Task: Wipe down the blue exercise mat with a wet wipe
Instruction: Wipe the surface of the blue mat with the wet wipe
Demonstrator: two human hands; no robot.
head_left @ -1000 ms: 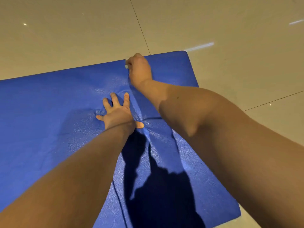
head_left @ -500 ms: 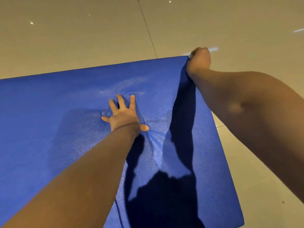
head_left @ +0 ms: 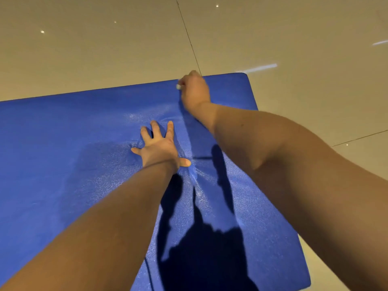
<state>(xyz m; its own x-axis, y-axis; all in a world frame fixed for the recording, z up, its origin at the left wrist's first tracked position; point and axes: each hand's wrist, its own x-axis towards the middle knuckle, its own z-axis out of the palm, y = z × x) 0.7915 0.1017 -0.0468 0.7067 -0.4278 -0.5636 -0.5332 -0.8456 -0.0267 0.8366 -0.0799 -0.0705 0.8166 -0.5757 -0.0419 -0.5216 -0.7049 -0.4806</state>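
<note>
wipe work at the far edge: right hand [head_left: 195,90], grip curled round a small white wet wipe [head_left: 178,86], presses on the flat blue foam exercise mat [head_left: 63,143] on the glossy beige tiled floor [head_left: 105,49]. mat's length runs off left; the left hand [head_left: 158,147], fingers spread, pins it nearer in, likely blocking a straight pull-back.

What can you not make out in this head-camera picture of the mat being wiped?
- Wet wipe: head view, only a white scrap shows; the right hand covers the rest.
- Blue mat: head view, left and near ends cut off by the frame; the left hand covers a patch.
</note>
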